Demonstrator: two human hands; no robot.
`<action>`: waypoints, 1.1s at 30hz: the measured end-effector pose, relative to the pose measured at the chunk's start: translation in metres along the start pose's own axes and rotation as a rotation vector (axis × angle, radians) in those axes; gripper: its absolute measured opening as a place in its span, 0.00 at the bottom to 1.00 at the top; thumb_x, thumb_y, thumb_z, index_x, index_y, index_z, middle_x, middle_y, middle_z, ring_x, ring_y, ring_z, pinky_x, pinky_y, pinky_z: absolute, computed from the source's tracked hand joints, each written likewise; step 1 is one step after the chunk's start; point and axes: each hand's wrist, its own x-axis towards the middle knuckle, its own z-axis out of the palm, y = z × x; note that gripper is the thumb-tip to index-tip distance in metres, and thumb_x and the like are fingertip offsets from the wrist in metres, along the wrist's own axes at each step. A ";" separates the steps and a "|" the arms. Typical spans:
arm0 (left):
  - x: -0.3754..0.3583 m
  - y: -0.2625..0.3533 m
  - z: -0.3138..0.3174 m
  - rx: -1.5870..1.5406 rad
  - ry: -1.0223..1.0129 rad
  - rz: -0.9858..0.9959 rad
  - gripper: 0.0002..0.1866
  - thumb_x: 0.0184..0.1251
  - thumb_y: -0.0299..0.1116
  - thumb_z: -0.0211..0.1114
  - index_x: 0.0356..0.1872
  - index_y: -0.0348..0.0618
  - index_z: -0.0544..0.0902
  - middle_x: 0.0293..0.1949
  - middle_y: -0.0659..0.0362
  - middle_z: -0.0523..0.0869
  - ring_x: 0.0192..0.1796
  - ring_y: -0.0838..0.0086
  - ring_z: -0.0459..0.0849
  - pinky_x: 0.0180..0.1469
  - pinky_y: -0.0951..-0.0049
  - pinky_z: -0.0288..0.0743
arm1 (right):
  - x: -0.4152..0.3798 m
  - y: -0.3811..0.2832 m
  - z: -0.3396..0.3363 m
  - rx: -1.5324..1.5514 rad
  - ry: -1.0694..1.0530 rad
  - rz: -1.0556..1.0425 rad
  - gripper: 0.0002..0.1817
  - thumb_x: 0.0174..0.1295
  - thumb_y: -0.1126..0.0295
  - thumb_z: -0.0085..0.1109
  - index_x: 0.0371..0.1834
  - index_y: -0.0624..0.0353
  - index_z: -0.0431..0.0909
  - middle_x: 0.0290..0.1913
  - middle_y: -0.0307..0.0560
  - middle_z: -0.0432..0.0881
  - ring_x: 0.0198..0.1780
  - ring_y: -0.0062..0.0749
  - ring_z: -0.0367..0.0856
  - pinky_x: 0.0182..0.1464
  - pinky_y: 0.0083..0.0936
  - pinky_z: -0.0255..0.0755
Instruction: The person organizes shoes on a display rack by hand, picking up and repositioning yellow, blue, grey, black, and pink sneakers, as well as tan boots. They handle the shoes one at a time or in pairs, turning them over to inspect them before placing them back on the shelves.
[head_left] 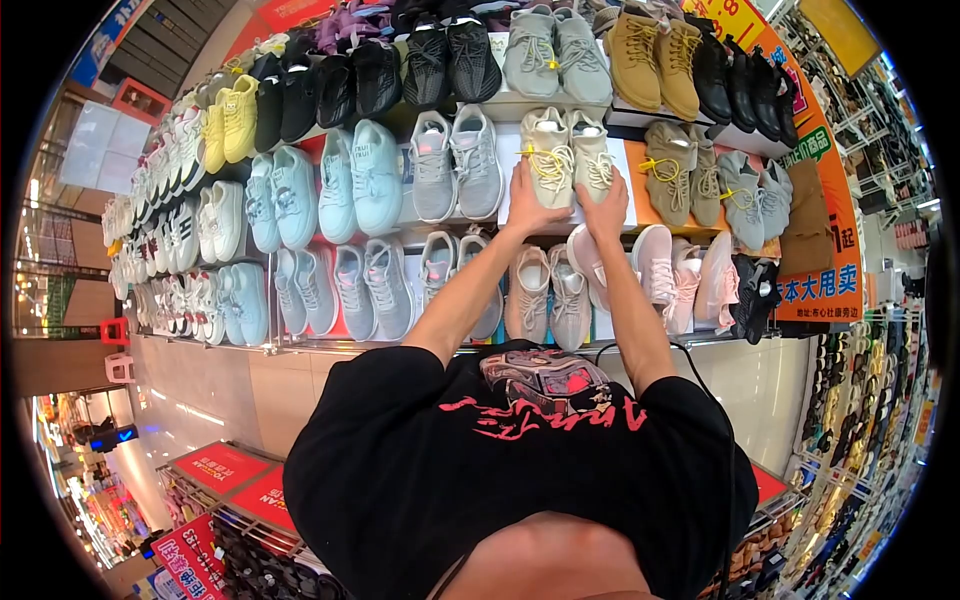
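A pair of cream lace-up sneakers sits on a white shoebox [619, 161] in the middle row of the display. My left hand [533, 206] grips the heel end of the left sneaker [551, 175], which has a yellow tie looped at its laces. Around the heel side of the right sneaker [592, 160] my right hand [604, 208] is closed. Both shoes stand side by side with toes pointing away from me. Grey knit sneakers [474, 165] are to the left of my left hand, and olive-brown sneakers [668, 180] lie to the right of my right hand.
Stepped rows of shoes surround my hands, with pale blue sneakers [361, 180] to the left and tan boots [635, 60] behind. Below my forearms are pink sneakers [655, 262] and beige sneakers [529, 292]. An orange sign [820, 285] edges the right side.
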 end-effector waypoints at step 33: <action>0.010 -0.004 -0.022 -0.126 -0.099 0.147 0.78 0.20 0.44 0.90 0.79 0.31 0.49 0.73 0.39 0.64 0.76 0.46 0.62 0.79 0.57 0.54 | 0.000 0.002 -0.017 0.134 -0.006 0.082 0.32 0.67 0.53 0.63 0.68 0.63 0.73 0.62 0.63 0.80 0.65 0.55 0.77 0.67 0.40 0.67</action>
